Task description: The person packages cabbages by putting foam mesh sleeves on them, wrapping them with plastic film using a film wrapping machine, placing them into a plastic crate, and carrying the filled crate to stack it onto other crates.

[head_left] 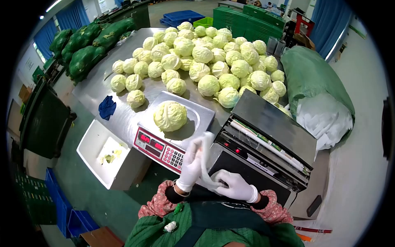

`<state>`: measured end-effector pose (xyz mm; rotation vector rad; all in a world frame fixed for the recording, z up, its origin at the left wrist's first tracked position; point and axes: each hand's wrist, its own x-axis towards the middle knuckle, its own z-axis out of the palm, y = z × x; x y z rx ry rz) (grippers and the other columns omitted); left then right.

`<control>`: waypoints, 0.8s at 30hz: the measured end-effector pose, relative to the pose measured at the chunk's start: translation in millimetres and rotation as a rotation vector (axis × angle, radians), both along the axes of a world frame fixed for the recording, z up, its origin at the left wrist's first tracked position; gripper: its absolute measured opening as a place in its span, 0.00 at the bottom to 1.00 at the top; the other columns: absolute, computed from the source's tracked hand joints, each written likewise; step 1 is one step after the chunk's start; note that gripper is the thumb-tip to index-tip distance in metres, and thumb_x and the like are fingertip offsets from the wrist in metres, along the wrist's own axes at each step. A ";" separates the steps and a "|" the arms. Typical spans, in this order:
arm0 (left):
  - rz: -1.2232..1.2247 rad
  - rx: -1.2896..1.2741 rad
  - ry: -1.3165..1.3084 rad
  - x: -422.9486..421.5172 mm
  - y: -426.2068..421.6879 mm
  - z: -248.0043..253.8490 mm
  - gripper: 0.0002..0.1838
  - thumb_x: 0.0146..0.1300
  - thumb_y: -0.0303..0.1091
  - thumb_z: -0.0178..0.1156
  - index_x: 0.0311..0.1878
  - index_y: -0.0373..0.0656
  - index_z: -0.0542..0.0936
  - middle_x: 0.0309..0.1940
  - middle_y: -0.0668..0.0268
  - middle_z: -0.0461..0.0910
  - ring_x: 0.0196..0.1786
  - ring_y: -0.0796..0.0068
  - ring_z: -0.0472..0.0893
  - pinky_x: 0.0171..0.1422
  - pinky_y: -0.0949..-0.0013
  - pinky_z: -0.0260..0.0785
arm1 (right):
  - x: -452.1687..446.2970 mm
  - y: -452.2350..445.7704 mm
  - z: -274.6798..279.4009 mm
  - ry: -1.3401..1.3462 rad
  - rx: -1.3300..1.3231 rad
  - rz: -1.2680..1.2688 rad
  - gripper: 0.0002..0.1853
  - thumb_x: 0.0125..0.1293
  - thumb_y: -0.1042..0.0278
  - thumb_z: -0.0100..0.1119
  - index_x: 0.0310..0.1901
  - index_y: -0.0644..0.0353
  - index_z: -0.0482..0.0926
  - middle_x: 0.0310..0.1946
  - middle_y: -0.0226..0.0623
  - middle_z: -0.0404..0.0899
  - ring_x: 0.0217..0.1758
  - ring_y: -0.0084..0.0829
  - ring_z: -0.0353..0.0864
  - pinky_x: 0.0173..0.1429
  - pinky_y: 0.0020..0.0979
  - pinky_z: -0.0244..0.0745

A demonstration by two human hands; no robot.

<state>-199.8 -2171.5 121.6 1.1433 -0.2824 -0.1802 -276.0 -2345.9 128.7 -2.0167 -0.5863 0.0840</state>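
My left hand [190,169], in a white glove, is raised with its fingers closed around a soft white sleeve-like strip [205,154]. The strip runs from the fingertips down to my right hand [235,186], also gloved, whose fingers pinch its lower end. Whether the strip is netted or plain is too small to tell. Just beyond the left hand, a single pale green cabbage [170,116] rests on the steel pan of a digital scale [158,148] with lit red digits. Close by the right hand is a wrapping machine [263,158] with a black plate and a red light.
Many cabbages [201,54] are heaped across the steel table [96,70]. A white bin [94,158] with leaf scraps stands left of the scale; a blue cloth [107,108] lies nearby. At right, a green sack [312,78] spills white material [325,117].
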 end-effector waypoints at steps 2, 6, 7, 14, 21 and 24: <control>0.109 0.000 -0.007 -6.6 -8.6 24.4 0.08 0.71 0.29 0.53 0.50 0.40 0.72 0.39 0.73 0.77 0.39 0.88 0.73 0.42 0.82 0.67 | 8.6 -2.2 15.9 -0.021 0.024 0.010 0.19 0.56 0.65 0.70 0.47 0.62 0.76 0.42 0.37 0.77 0.40 0.33 0.79 0.45 0.29 0.75; 0.380 0.562 -0.548 -10.1 -16.9 27.3 0.06 0.66 0.26 0.59 0.44 0.39 0.74 0.31 0.62 0.78 0.30 0.73 0.81 0.34 0.70 0.73 | 18.7 0.5 49.5 0.067 0.649 -0.274 0.30 0.60 0.66 0.69 0.62 0.64 0.68 0.60 0.43 0.72 0.56 0.28 0.77 0.55 0.29 0.75; 0.321 0.652 -0.583 -15.2 -18.1 28.5 0.06 0.65 0.26 0.60 0.42 0.39 0.74 0.36 0.62 0.78 0.33 0.76 0.81 0.37 0.72 0.73 | 21.7 5.4 57.7 -0.028 0.636 -0.402 0.29 0.62 0.69 0.67 0.63 0.64 0.68 0.60 0.43 0.73 0.56 0.27 0.77 0.56 0.27 0.75; -0.194 0.225 -0.285 -5.7 -15.9 46.4 0.28 0.70 0.30 0.56 0.68 0.39 0.58 0.54 0.61 0.71 0.56 0.77 0.73 0.59 0.71 0.68 | 28.4 4.1 45.0 -0.153 0.348 -0.578 0.11 0.64 0.77 0.62 0.48 0.64 0.79 0.42 0.34 0.83 0.38 0.19 0.79 0.46 0.23 0.75; -0.533 -0.415 0.269 16.6 -24.2 45.0 0.26 0.70 0.30 0.56 0.69 0.39 0.64 0.58 0.65 0.73 0.55 0.81 0.76 0.59 0.73 0.71 | 58.6 -5.7 63.3 -0.798 -0.044 -0.504 0.08 0.58 0.79 0.64 0.39 0.61 0.78 0.39 0.38 0.80 0.51 0.41 0.77 0.56 0.35 0.72; -0.662 -0.467 0.438 20.7 -27.5 22.7 0.17 0.69 0.32 0.59 0.58 0.38 0.74 0.44 0.70 0.80 0.43 0.85 0.79 0.50 0.78 0.73 | 71.0 -16.1 56.5 -0.813 -0.114 -0.498 0.05 0.64 0.74 0.60 0.37 0.61 0.73 0.35 0.39 0.78 0.43 0.36 0.77 0.52 0.32 0.71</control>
